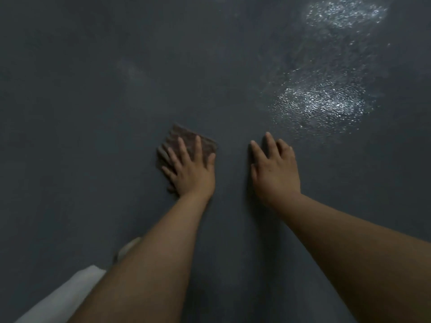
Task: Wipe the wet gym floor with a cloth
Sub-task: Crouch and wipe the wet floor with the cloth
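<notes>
A small brown cloth [186, 138] lies flat on the dark grey gym floor [93, 113]. My left hand [191, 169] presses down on it with fingers spread and straight, covering its near half. My right hand [275, 169] rests flat on the bare floor just to the right of the cloth, fingers straight, holding nothing. A glistening wet patch [321, 106] shines on the floor ahead of my right hand, apart from the cloth.
A second wet patch [345, 12] glitters at the far upper right. A pale trouser leg [60, 297] and a light shoe [128, 248] show at the lower left, beside my left forearm.
</notes>
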Tool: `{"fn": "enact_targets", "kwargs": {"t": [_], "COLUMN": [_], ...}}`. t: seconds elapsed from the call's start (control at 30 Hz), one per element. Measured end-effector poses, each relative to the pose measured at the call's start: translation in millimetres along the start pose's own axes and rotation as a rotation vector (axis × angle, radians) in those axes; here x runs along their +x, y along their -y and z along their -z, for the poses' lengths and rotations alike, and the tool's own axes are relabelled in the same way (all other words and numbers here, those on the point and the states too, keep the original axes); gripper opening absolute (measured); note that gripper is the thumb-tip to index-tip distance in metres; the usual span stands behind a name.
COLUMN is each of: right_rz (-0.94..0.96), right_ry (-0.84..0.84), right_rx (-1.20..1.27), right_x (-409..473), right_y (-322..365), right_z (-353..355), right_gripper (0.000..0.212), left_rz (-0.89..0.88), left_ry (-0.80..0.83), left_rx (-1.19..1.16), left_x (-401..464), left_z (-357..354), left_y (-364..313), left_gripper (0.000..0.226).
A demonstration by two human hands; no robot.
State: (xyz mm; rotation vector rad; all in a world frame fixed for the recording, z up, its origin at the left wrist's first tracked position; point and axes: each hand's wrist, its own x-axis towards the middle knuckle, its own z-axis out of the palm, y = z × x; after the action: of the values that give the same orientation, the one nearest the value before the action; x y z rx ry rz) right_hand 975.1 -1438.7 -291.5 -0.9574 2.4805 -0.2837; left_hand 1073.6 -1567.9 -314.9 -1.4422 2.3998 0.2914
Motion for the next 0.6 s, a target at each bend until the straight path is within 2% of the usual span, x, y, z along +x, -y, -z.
{"fn": "enact_targets", "kwargs": {"t": [0.13,0.27,0.37,0.47,0.6], "right_rz": [-0.026,-0.028,-0.005,0.026,0.064], "right_ry": [0.017,0.002,-0.045,-0.147,-0.092], "right_rx": [-0.049,-0.044,0.003,0.011,-0.071], "right_x": [-4,-1,5,14,20], "right_y": [13,26,38,45,49], "right_z": [-9,-15,-20,-26,-31], "right_gripper": [0.053,0.053,0.051,0.058,0.056], "left_rz": [-0.239,-0.415,-0.375,-0.310,-0.171], "left_ry": [-0.003,0.012,0.103,0.108,0.079], "left_rx": [0.113,0.198,0.135,0.089,0.022], "left_x": [-56,-34,2,40,86], "left_z": [-25,-15,9,23,40], "left_y": [-7,-2,-4,-11,0], "left_gripper": [0.064,0.060,0.059,0.060,0.060]}}
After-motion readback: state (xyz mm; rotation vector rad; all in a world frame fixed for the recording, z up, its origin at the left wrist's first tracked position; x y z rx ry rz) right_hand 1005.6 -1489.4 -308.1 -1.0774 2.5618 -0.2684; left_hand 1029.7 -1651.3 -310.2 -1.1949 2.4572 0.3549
